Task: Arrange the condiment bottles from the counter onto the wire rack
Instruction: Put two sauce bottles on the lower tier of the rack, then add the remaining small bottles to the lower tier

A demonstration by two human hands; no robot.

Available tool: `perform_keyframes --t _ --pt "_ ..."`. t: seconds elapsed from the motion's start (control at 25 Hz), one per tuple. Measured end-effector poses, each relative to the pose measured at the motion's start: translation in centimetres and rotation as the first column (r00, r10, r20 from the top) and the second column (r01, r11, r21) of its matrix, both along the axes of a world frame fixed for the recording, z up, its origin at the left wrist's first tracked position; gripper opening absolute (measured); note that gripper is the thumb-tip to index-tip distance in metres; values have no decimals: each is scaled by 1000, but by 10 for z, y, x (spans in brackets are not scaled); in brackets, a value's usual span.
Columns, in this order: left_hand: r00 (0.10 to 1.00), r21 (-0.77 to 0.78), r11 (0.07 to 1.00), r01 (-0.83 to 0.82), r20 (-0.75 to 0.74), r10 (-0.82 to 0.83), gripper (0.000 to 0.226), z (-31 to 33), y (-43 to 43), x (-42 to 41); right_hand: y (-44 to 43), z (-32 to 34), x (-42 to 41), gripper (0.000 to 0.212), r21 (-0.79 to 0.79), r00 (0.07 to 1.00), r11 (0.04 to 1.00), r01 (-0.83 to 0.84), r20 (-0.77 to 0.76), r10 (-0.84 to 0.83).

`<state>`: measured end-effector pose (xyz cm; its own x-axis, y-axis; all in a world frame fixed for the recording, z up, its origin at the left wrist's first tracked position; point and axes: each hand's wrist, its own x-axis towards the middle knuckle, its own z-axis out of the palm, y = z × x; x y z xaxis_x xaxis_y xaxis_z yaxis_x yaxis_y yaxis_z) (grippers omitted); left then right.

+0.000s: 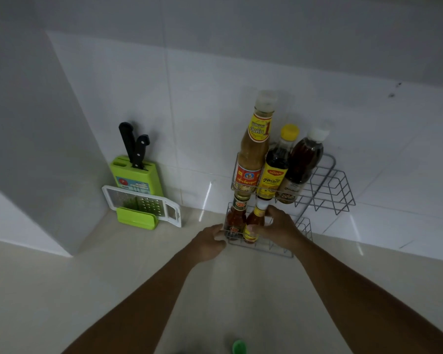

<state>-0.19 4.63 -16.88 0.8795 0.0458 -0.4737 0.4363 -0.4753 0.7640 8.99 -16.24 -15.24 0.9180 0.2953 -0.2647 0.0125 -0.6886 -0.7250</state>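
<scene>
A two-tier grey wire rack stands on the counter against the tiled wall. Its upper tier holds three bottles: a tall tan sauce bottle, a dark bottle with a yellow cap and a brown bottle with a white cap. On the lower tier stand a red sauce bottle and a small orange bottle with a white cap. My right hand is wrapped around the orange bottle. My left hand touches the rack's lower front left corner; whether it grips the wire is unclear.
A green knife block with two black-handled knives stands left of the rack, with a white and green grater leaning in front of it. A green round object shows at the bottom edge. A white wall corner juts out at the left.
</scene>
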Motion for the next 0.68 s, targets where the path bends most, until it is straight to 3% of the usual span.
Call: perform_keyframes --t 0.12,0.24,0.36,0.56,0.68 --pt "997 14 998 58 -48 -57 66 17 14 -11 -11 -2 -26 100 58 990 989 132 42 -135" --pt "979 148 968 202 -20 -202 59 60 12 -27 -23 0 -67 78 158 944 957 244 189 -272" --pt "939 270 910 316 47 -340 53 113 -8 -50 -29 0 -109 61 185 899 955 230 335 -282" --pt "893 411 832 373 83 -442 48 172 -55 -107 -41 -6 -184 39 131 958 987 93 258 -124" --pt "897 384 839 385 57 -438 66 154 -79 -150 -46 -27 -227 55 -73 986 985 -155 44 158"
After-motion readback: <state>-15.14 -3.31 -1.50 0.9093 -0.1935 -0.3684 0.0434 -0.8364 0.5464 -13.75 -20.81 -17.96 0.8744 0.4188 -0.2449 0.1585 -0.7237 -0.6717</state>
